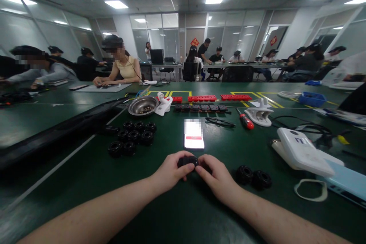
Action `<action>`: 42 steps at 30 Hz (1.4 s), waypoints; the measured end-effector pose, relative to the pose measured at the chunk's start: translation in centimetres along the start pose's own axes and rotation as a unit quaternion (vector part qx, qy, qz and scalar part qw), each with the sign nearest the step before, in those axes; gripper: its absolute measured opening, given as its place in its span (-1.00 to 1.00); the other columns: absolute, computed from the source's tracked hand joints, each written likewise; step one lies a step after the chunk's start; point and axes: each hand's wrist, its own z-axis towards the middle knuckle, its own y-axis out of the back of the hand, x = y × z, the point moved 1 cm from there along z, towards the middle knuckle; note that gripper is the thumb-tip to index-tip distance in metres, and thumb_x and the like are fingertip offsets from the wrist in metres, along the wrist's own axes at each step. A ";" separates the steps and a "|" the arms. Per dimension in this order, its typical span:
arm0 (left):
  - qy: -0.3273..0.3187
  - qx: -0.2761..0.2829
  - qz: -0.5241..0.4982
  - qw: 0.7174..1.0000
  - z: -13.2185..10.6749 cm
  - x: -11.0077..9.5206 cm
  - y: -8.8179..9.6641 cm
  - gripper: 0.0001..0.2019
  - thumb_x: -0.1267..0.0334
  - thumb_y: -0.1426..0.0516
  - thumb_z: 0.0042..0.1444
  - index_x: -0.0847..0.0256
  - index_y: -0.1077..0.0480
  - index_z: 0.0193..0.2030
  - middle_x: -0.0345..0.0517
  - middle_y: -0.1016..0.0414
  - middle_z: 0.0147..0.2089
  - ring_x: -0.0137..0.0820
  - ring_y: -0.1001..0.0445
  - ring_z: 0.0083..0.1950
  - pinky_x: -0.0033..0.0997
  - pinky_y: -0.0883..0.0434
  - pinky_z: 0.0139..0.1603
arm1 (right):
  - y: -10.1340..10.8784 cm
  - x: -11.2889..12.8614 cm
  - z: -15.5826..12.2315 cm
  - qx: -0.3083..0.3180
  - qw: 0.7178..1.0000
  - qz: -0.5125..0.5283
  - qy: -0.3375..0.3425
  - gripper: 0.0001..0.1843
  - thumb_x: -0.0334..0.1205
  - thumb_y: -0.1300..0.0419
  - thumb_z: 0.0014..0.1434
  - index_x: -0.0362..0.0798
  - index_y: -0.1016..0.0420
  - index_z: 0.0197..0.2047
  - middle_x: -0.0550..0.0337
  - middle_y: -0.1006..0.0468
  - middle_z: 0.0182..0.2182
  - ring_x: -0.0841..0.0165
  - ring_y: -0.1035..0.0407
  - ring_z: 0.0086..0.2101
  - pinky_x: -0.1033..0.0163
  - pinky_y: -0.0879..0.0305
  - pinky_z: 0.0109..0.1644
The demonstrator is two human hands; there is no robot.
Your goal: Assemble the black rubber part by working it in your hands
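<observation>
Both my hands meet low in the middle of the green table. My left hand (pixel 170 170) and my right hand (pixel 214 174) are closed together on one small black ring-shaped part (pixel 188 160) held between the fingertips. Just beyond it lies a phone (pixel 194 134) with its screen lit. Two more black ring parts (pixel 253 177) rest to the right of my right hand. A cluster of several black ring parts (pixel 133 136) lies to the left, farther back.
A metal bowl (pixel 143 105), rows of red pieces (pixel 219 98) and black pieces (pixel 200 108), a red-handled screwdriver (pixel 244 119), white clamps (pixel 260 116), a white device (pixel 303 150) and a blue bin (pixel 312 99) stand on the table. Other people sit at tables around the room.
</observation>
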 end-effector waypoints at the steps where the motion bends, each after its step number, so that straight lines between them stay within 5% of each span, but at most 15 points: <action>1: 0.002 0.001 -0.013 1.000 0.1 0.2 0.0 -0.65 0.09 -0.08 0.00 0.32 -0.29 -0.17 -0.15 -0.33 -0.36 -0.55 -0.30 -0.55 -0.50 -0.27 -0.53 | 0.1 0.1 -0.1 0.000 1.000 0.009 0.003 -0.89 -0.21 -0.07 0.11 -0.08 -0.32 -0.35 0.21 -0.36 -0.45 0.36 -0.24 -0.40 0.28 -0.15 -0.32; 5: 0.008 -0.004 -0.008 1.000 0.2 0.2 -0.1 -0.71 0.09 -0.07 0.01 0.32 -0.30 -0.28 -0.19 -0.32 -0.43 -0.52 -0.30 -0.54 -0.49 -0.28 -0.53 | 0.2 0.2 -0.3 0.002 1.000 0.018 0.012 -0.85 -0.17 -0.05 0.12 -0.07 -0.30 -0.30 0.20 -0.37 -0.43 0.36 -0.24 -0.39 0.28 -0.15 -0.32; 10: -0.012 -0.008 0.073 0.997 -0.3 -0.6 -0.3 -0.76 0.16 -0.11 -0.01 0.27 -0.31 -0.25 -0.24 -0.30 -0.41 -0.53 -0.30 -0.52 -0.51 -0.27 -0.50 | 0.1 -0.1 0.0 -0.003 1.000 -0.007 0.001 -0.66 -0.07 0.07 0.19 -0.08 -0.26 -0.52 0.24 -0.32 -0.55 0.38 -0.20 -0.47 0.30 -0.10 -0.39; 22: -0.010 -0.004 0.002 1.000 0.3 0.6 -0.2 -0.67 0.06 -0.05 0.03 0.30 -0.29 -0.20 -0.18 -0.34 -0.39 -0.55 -0.30 -0.56 -0.52 -0.26 -0.54 | 0.2 0.2 -0.3 -0.029 0.999 0.009 0.029 -0.91 -0.26 -0.10 0.07 -0.06 -0.27 -0.43 0.25 -0.35 -0.48 0.39 -0.22 -0.42 0.30 -0.12 -0.33; 26: -0.009 -0.003 0.007 1.000 0.1 0.2 -0.3 -0.69 0.08 -0.08 0.02 0.29 -0.30 -0.21 -0.21 -0.31 -0.40 -0.55 -0.30 -0.54 -0.53 -0.28 -0.53 | 0.3 0.3 -0.4 -0.056 0.998 0.009 -0.006 -0.84 -0.14 -0.03 0.14 -0.06 -0.25 -0.36 0.25 -0.34 -0.48 0.39 -0.20 -0.43 0.30 -0.10 -0.37; 30: -0.003 -0.008 0.015 1.000 0.0 -0.1 -0.3 -0.68 0.08 -0.09 0.00 0.28 -0.28 -0.19 -0.20 -0.30 -0.36 -0.56 -0.29 -0.53 -0.53 -0.28 -0.53 | 0.1 0.0 -0.2 -0.006 1.000 -0.019 -0.008 -0.73 -0.13 -0.02 0.16 -0.08 -0.27 -0.50 0.26 -0.34 -0.54 0.40 -0.19 -0.46 0.29 -0.07 -0.37; 37: 0.015 -0.006 0.001 1.000 0.4 0.2 -0.2 -0.66 0.04 -0.04 0.04 0.33 -0.29 -0.22 -0.19 -0.33 -0.43 -0.52 -0.31 -0.55 -0.48 -0.29 -0.51 | 0.3 0.2 -0.1 0.000 1.000 0.017 0.006 -0.90 -0.24 -0.07 0.12 -0.07 -0.32 -0.28 0.22 -0.38 -0.43 0.38 -0.22 -0.40 0.27 -0.11 -0.32; 42: 0.023 -0.013 0.066 0.997 0.1 -0.3 -0.5 -0.72 0.12 -0.10 0.00 0.28 -0.30 -0.22 -0.18 -0.32 -0.35 -0.51 -0.32 -0.49 -0.50 -0.30 -0.49 | 0.4 0.2 -0.1 -0.002 1.000 -0.016 -0.005 -0.71 -0.06 -0.01 0.16 -0.09 -0.29 -0.45 0.25 -0.34 -0.53 0.39 -0.19 -0.46 0.28 -0.07 -0.37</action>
